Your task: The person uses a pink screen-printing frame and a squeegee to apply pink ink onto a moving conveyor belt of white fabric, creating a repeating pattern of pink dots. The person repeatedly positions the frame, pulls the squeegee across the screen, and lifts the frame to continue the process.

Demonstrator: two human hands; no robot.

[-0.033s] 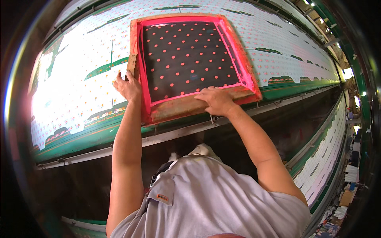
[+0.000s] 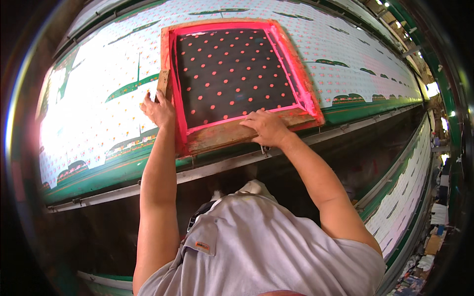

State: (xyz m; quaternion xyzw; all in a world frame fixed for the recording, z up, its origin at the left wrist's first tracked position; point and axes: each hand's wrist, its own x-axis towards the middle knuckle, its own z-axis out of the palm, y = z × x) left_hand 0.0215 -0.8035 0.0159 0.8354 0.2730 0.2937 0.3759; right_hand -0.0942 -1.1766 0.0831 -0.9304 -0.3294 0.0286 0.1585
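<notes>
A screen printing frame [image 2: 217, 141] with wooden rails and bright pink edges lies over printed fabric. Its dark mesh [image 2: 232, 74] carries rows of small coral dots. Beside the left rail, my left hand [image 2: 159, 112] has its fingers spread, one of them touching the lower end of a wooden strip [image 2: 163, 81] on that rail. My right hand [image 2: 267, 128] grips the near rail right of its middle, fingers bent over the wood; its thumb is hidden.
White fabric [image 2: 118, 54] with small floral prints covers the long green table [image 2: 123, 165]. A metal rail [image 2: 207, 170] runs along the near edge, in front of my body. Another fabric-covered table [image 2: 400, 197] stands at the right, with piled clutter [image 2: 434, 241] beyond it.
The frame has shifted very slightly to the left, and my right hand has moved with it. My left hand keeps nearly the same place and shape.
</notes>
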